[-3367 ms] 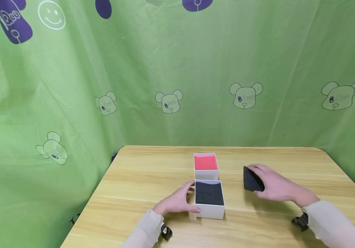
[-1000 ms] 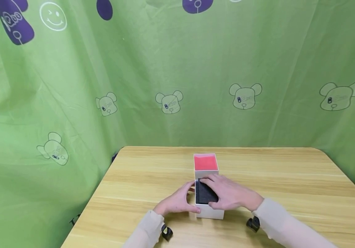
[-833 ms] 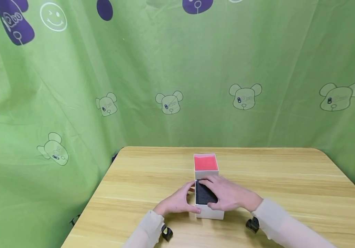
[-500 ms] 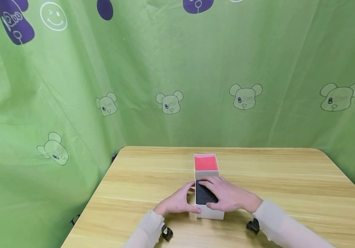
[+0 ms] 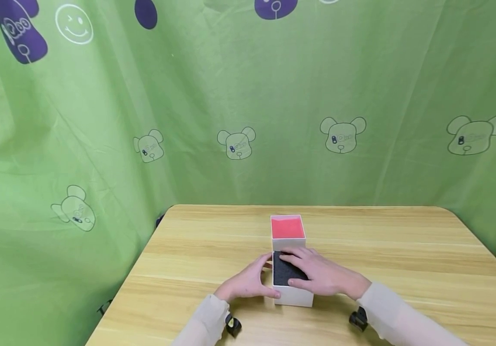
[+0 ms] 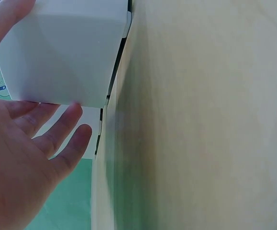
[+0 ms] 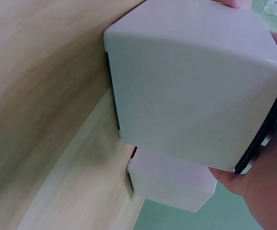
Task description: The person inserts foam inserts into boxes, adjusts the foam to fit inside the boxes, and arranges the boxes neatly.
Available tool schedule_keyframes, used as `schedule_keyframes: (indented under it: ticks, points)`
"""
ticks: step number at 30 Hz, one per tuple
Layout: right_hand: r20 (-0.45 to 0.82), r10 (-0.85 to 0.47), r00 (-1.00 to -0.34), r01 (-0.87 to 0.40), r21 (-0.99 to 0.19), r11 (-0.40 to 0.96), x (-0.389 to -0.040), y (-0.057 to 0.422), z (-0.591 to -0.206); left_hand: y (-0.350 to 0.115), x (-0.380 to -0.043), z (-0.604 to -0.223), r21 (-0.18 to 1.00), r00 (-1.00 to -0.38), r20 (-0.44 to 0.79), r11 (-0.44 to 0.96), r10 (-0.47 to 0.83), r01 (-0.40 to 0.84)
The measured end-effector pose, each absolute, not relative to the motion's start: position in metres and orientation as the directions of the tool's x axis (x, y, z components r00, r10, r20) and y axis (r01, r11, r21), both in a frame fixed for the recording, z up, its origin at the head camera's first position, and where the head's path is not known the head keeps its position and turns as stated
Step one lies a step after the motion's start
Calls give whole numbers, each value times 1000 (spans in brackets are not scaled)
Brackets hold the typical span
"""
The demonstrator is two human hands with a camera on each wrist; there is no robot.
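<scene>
Near the middle of the table stands a white open-topped box [image 5: 293, 296]. My left hand [image 5: 247, 282] holds its left side, thumb at the near corner, fingers round the far left side. A flat black square pad [image 5: 286, 274] covers the box's opening. Over it lies my right hand [image 5: 323, 275], thumb at the near edge and fingers toward the far edge. In the right wrist view the black pad's edge [image 7: 262, 132] shows as a thin strip along the box rim. The left wrist view shows the white box wall [image 6: 61, 57] beside my thumb. The box's inside is hidden.
Right behind stands a second white box [image 5: 289, 244] with a red-pink inside. Both boxes are on a light wooden table [image 5: 196, 240]. A green curtain [image 5: 274, 86] printed with bear heads hangs behind and to the left.
My right hand has brought the black pad from the right over the front box. In the last half second it shifted slightly right, uncovering more of the pad. My left hand stays put.
</scene>
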State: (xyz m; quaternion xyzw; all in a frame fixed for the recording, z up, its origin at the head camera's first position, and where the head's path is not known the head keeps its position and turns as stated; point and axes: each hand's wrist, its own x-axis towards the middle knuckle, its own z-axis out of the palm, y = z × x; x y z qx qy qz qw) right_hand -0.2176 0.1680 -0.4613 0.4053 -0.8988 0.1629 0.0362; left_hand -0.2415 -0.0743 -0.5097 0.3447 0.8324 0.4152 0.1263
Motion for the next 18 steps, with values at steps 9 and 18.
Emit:
schedule_keyframes:
  ticks: [9, 18]
  points:
    - [194, -731, -654, -754, -245, 610, -220, 167, -463, -74, -241, -510, 783, -731, 68, 418, 678, 461]
    - [210, -737, -643, -762, -280, 584, -223, 165, -462, -74, -241, -510, 775, -729, 78, 419, 680, 473]
